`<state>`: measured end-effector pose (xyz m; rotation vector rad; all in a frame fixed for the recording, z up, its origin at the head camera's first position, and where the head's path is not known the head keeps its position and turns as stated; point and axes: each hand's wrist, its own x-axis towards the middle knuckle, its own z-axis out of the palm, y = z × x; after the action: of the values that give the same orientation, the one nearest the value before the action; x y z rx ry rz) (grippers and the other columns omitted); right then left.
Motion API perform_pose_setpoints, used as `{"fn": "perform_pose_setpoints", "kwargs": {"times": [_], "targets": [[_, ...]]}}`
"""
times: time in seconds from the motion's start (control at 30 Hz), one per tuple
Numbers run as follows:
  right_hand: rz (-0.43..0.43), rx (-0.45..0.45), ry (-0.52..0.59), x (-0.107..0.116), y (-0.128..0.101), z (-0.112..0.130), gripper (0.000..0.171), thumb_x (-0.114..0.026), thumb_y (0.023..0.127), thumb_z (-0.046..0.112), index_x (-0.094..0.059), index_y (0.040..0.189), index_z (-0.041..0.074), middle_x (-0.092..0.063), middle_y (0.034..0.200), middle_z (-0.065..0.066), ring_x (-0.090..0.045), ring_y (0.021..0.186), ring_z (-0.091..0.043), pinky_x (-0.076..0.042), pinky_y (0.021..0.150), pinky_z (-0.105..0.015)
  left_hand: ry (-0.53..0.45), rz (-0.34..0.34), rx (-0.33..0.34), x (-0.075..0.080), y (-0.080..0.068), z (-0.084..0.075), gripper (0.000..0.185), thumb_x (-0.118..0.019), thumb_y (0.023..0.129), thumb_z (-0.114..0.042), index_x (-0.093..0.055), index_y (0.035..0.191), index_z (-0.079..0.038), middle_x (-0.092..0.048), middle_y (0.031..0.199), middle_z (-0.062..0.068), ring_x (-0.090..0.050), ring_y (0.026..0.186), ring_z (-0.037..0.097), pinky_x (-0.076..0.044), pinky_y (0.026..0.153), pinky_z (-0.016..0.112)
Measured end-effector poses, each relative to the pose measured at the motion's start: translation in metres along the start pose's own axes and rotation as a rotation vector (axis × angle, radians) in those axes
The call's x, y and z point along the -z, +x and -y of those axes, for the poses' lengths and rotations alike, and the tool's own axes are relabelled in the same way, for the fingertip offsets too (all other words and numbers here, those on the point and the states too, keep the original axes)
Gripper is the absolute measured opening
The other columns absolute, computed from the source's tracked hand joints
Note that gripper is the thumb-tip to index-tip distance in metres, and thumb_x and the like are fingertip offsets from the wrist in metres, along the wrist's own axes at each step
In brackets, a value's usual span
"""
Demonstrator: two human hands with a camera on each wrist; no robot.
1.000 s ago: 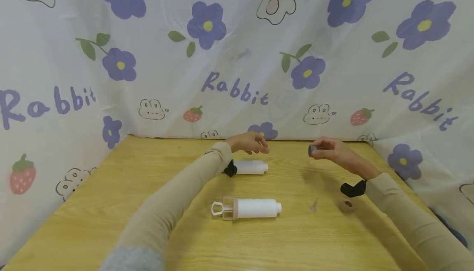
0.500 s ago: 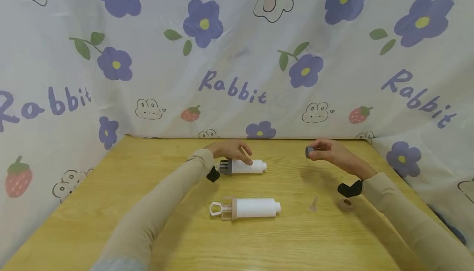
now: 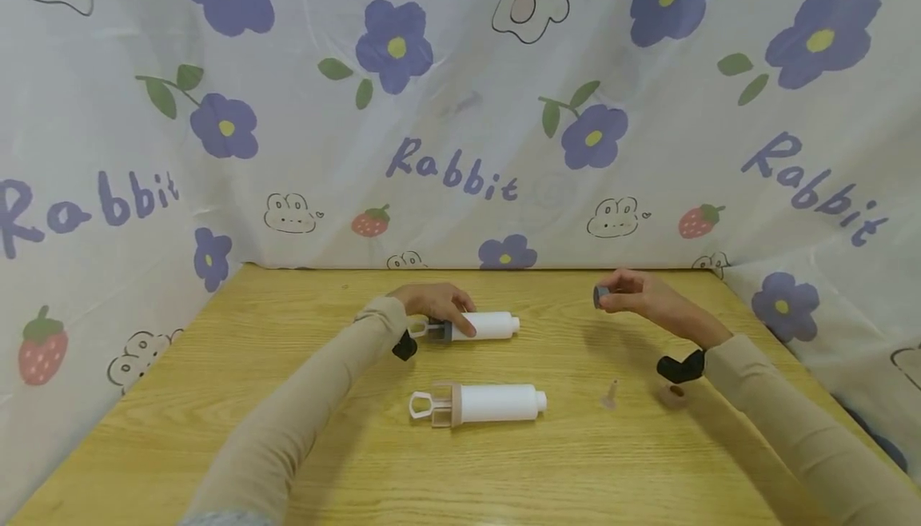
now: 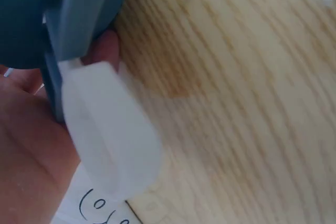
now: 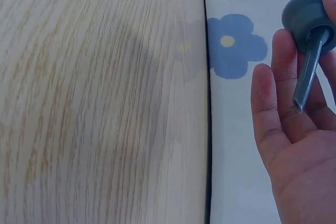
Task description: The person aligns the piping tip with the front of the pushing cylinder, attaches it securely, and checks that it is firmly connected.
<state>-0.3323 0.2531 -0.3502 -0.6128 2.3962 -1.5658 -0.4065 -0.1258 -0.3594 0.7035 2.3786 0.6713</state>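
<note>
At the back of the wooden table lies a syringe point(image 3: 495, 324) with a white barrel, a grey collar and a white pull ring. My left hand point(image 3: 434, 300) grips it round the barrel by the collar. In the left wrist view the grey collar point(image 4: 84, 19) and pull ring point(image 4: 113, 135) loom close, fingers partly hidden behind. Raised over the table at right, my right hand point(image 3: 643, 299) pinches a grey cap point(image 5: 305, 19) with a thin slant-cut nozzle point(image 5: 310, 74). The other fingers of that hand extend alongside.
A similar syringe point(image 3: 498, 404) with a beige collar lies nearer the front. To its right stand a small beige nozzle piece point(image 3: 611, 395) and a round beige cap point(image 3: 675, 395) with a dark hole. A printed cloth point(image 3: 460, 222) borders the table.
My left hand has moved leftward and down onto the grey-collared syringe and grips it by the collar. My right hand stays raised with the grey cap.
</note>
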Motion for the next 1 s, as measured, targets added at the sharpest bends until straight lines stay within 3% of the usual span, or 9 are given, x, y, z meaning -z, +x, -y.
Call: {"fn": "perform_pose_setpoints", "kwargs": {"times": [0.2, 0.37, 0.47, 0.67, 0.8, 1.0], "targets": [[0.004, 0.007, -0.008, -0.003, -0.001, -0.001, 0.034, -0.059, 0.087, 0.020, -0.049, 0.115, 0.003, -0.055, 0.107, -0.015, -0.055, 0.099, -0.030, -0.041, 0.090, -0.049, -0.032, 0.005, -0.043, 0.001, 0.000, -0.004, 0.044, -0.072, 0.071, -0.042, -0.060, 0.108, -0.021, -0.058, 0.110, -0.003, -0.051, 0.102, 0.016, -0.042, 0.088, 0.032], [0.015, 0.008, -0.011, -0.011, 0.005, 0.001, 0.036, -0.060, 0.086, 0.020, -0.050, 0.117, 0.004, -0.056, 0.107, -0.013, -0.057, 0.098, -0.025, -0.040, 0.091, -0.051, -0.059, 0.014, -0.090, 0.009, -0.001, -0.023, 0.042, -0.070, 0.074, -0.039, -0.059, 0.110, -0.021, -0.059, 0.107, -0.003, -0.053, 0.095, 0.015, -0.043, 0.080, 0.029], [0.031, 0.009, -0.012, -0.017, 0.011, 0.004, 0.039, -0.061, 0.086, 0.022, -0.049, 0.118, 0.004, -0.055, 0.109, -0.014, -0.056, 0.100, -0.027, -0.038, 0.093, -0.053, -0.055, 0.010, -0.115, 0.015, 0.000, -0.040, 0.044, -0.070, 0.074, -0.040, -0.058, 0.112, -0.022, -0.059, 0.109, -0.002, -0.053, 0.096, 0.019, -0.043, 0.077, 0.029], [0.003, 0.005, -0.006, -0.029, 0.020, 0.008, 0.042, -0.066, 0.082, 0.025, -0.051, 0.117, 0.007, -0.055, 0.113, -0.014, -0.055, 0.104, -0.029, -0.037, 0.094, -0.053, -0.023, 0.018, -0.120, 0.017, 0.002, -0.067, 0.053, -0.070, 0.074, -0.043, -0.053, 0.120, -0.023, -0.054, 0.115, -0.005, -0.051, 0.103, 0.017, -0.043, 0.085, 0.032], [-0.020, 0.000, -0.009, -0.034, 0.023, 0.010, 0.045, -0.068, 0.079, 0.026, -0.052, 0.117, 0.007, -0.055, 0.117, -0.012, -0.056, 0.103, -0.022, -0.039, 0.093, -0.052, -0.016, 0.036, -0.115, 0.015, 0.004, -0.076, 0.056, -0.070, 0.073, -0.043, -0.050, 0.122, -0.023, -0.052, 0.116, -0.004, -0.051, 0.101, 0.015, -0.043, 0.084, 0.032], [-0.023, -0.002, -0.014, -0.036, 0.025, 0.011, 0.043, -0.067, 0.080, 0.028, -0.053, 0.116, 0.010, -0.054, 0.118, -0.011, -0.055, 0.104, -0.023, -0.039, 0.093, -0.052, -0.033, 0.040, -0.126, 0.013, 0.007, -0.079, 0.055, -0.070, 0.073, -0.043, -0.051, 0.120, -0.022, -0.050, 0.117, -0.003, -0.050, 0.102, 0.016, -0.042, 0.083, 0.031]]}}
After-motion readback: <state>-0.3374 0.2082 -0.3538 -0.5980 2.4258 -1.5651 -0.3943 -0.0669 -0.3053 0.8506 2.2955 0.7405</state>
